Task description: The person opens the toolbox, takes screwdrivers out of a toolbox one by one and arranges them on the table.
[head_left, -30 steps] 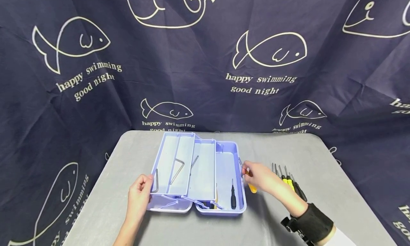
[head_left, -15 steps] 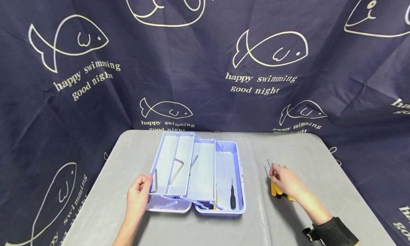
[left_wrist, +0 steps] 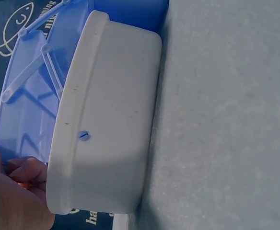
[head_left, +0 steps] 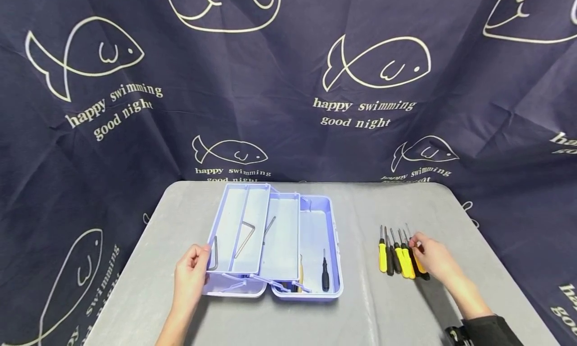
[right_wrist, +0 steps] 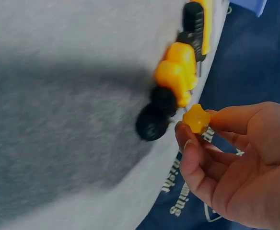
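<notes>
My left hand grips the near left corner of the upper tray on an opened lilac toolbox. Hex keys lie in the trays, and a black-handled screwdriver lies in the deep compartment. In the left wrist view, the curled fingers are partly hidden behind the box's lid half. Over on the right, my right hand pinches a screwdriver by its yellow handle between thumb and fingertips. It is held over the right end of a row of screwdrivers.
The row on the grey table has yellow handles and black handles side by side, shafts pointing away. A dark blue fish-print cloth hangs behind the table. The toolbox occupies the table's middle left.
My right hand has carried the yellow screwdriver rightward from the toolbox's right side, across the row, to its right end. The left hand keeps its grip on the tray. The view shifted slightly.
</notes>
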The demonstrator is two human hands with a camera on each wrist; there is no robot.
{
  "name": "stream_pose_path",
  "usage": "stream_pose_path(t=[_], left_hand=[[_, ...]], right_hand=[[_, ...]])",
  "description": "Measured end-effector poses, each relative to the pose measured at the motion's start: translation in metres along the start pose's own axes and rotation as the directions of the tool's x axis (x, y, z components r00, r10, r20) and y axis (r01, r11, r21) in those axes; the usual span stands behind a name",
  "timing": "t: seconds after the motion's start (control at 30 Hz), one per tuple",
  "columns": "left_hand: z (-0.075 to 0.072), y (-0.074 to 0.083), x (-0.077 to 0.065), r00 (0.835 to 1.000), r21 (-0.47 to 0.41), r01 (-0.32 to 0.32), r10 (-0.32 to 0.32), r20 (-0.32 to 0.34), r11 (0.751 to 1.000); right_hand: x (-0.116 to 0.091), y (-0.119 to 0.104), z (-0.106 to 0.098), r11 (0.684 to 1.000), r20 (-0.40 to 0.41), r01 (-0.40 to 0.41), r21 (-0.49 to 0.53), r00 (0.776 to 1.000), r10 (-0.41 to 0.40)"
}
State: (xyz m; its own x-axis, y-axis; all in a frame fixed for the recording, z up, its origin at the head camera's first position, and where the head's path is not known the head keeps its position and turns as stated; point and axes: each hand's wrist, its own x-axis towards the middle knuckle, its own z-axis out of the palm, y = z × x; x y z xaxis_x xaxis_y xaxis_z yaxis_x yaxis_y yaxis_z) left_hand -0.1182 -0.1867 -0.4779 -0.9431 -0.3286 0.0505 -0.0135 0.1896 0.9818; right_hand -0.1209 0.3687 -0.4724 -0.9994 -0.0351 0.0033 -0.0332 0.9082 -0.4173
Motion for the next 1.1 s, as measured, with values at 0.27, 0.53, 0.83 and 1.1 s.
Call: stream_pose_path(t=[0.27, 0.53, 0.83, 1.1], left_hand=[[0.000, 0.001, -0.001, 1.000, -0.014, 0.008, -0.008, -0.004, 1.000], [-0.001, 0.000, 0.000, 1.000, -0.026, 0.012, -0.012, -0.007, 1.000], [0.000, 0.001, 0.001, 1.000, -0.039, 0.015, -0.015, 0.000, 0.999], [0.000, 0.000, 0.000, 1.000, -0.038, 0.019, -0.018, 0.005, 0.999]], right_hand=[[-0.007, 0.016, 0.003, 0.998, 0.001, -0.068, -0.018, 0.998, 0.068], [-0.013, 0.018, 0.006, 0.992, -0.054, -0.122, 0.014, 0.991, 0.123], [-0.018, 0.019, 0.004, 0.979, -0.087, -0.181, -0.089, 0.981, 0.174], [-0.021, 0.012, 0.003, 0.977, -0.073, -0.182, -0.112, 0.982, 0.175]])
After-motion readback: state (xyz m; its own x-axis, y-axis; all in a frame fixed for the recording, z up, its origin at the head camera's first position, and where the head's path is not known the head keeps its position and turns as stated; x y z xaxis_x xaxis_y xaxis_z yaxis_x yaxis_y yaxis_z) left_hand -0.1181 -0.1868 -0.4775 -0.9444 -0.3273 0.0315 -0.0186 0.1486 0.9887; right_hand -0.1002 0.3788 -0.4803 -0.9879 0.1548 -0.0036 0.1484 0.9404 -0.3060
